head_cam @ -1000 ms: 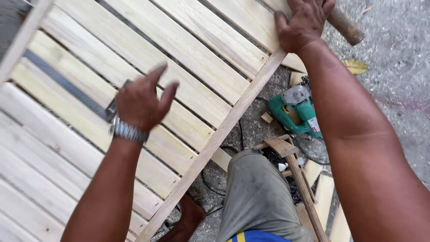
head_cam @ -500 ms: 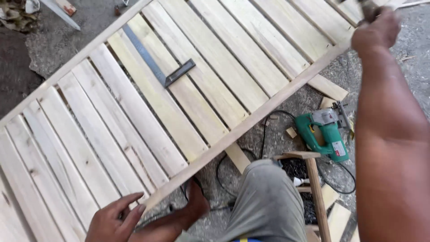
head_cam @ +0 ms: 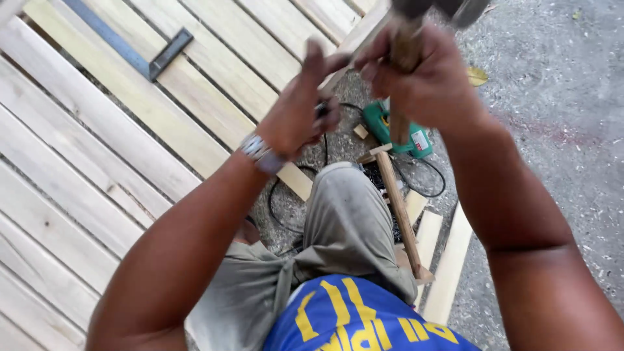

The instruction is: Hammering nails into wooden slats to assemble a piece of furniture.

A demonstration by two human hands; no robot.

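Hammer [head_cam: 404,58] head cropped, blurred | right fingers [head_cam: 390,68] grasping handle | left fingers [head_cam: 316,62] released

Your hammer [head_cam: 406,58] head blurs at the top edge, your right hand [head_cam: 426,81] hides its handle's middle, and the green power tool [head_cam: 396,130] sits half hidden
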